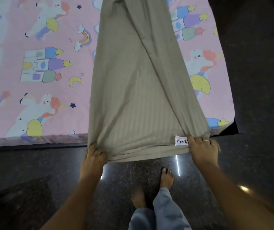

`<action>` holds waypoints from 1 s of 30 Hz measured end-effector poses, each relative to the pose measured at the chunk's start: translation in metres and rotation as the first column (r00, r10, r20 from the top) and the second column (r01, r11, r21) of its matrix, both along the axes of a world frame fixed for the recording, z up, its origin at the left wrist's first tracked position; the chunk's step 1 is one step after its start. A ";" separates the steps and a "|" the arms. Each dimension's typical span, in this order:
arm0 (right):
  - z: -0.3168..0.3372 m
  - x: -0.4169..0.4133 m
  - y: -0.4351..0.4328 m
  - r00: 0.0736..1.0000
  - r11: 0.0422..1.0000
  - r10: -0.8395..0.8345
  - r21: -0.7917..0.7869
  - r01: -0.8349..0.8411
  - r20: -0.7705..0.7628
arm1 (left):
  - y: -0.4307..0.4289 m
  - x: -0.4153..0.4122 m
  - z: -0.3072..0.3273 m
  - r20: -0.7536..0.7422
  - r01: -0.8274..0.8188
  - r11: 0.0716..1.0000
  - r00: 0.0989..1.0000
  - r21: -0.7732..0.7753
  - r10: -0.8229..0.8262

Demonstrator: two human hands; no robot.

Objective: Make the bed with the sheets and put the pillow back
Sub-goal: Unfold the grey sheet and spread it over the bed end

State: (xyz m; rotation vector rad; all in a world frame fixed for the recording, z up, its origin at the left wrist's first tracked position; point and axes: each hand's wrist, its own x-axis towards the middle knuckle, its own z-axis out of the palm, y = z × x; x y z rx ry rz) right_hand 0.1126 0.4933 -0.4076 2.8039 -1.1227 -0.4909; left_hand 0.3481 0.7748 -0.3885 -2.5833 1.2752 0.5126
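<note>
Now unicorn bed (53,77), dark polished floor (33,171)

Dim room, bright glare streaks on the glossy dark floor (177,165), soft blur and wide-angle bending toward the edges.

Dark polished floor (33,171); light glints on floor.

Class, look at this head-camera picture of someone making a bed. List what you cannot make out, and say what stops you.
- Far end of the grey sheet: cut off by the top edge of the head view.
- Pillow: none in view.
- Middle strip of the pink bed cover: hidden under the grey sheet.
- Fingertips of the left hand and right hand: curled into the cloth.
</note>
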 end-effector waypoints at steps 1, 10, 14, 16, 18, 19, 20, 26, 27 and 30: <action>-0.001 0.001 0.001 0.999 1.000 -0.016 0.012 0.017 -0.030 | 0.004 0.004 -0.008 -0.031 -0.002 0.998 1.000 0.056 0.003; -0.004 -0.005 0.002 0.869 0.893 -0.152 0.311 0.325 -0.470 | -0.017 0.011 -0.035 -0.313 -0.250 0.899 0.875 0.360 0.369; 0.004 -0.007 -0.022 0.880 0.779 -0.430 0.410 0.474 -0.200 | -0.052 0.008 -0.028 -0.258 -0.478 0.876 0.855 -0.058 0.450; 0.007 -0.002 -0.036 0.764 0.697 -0.641 0.471 0.540 0.072 | -0.063 0.018 -0.025 -0.259 -0.650 0.720 0.759 -0.243 0.597; 0.009 0.009 -0.047 0.623 0.617 -0.756 0.537 0.574 0.203 | -0.069 0.033 -0.023 -0.255 -0.747 0.586 0.661 -0.314 0.706; 0.008 0.016 -0.052 0.593 0.604 -0.773 0.543 0.582 0.225 | -0.071 0.040 -0.025 -0.269 -0.780 0.541 0.620 -0.315 0.737; 0.008 0.025 -0.055 0.586 0.607 -0.776 0.529 0.593 0.233 | -0.074 0.046 -0.026 -0.277 -0.804 0.513 0.589 -0.302 0.759; -0.006 0.073 -0.062 0.598 0.623 -0.774 0.420 0.659 0.209 | -0.103 0.061 -0.036 -0.181 -0.833 0.492 0.540 -0.253 0.822; -0.007 0.079 -0.063 0.590 0.624 -0.775 0.425 0.656 0.228 | -0.109 0.063 -0.037 -0.211 -0.857 0.462 0.507 -0.230 0.836; -0.007 0.094 -0.064 0.601 0.638 -0.762 0.436 0.635 0.240 | -0.117 0.067 -0.033 -0.226 -0.883 0.430 0.465 -0.188 0.856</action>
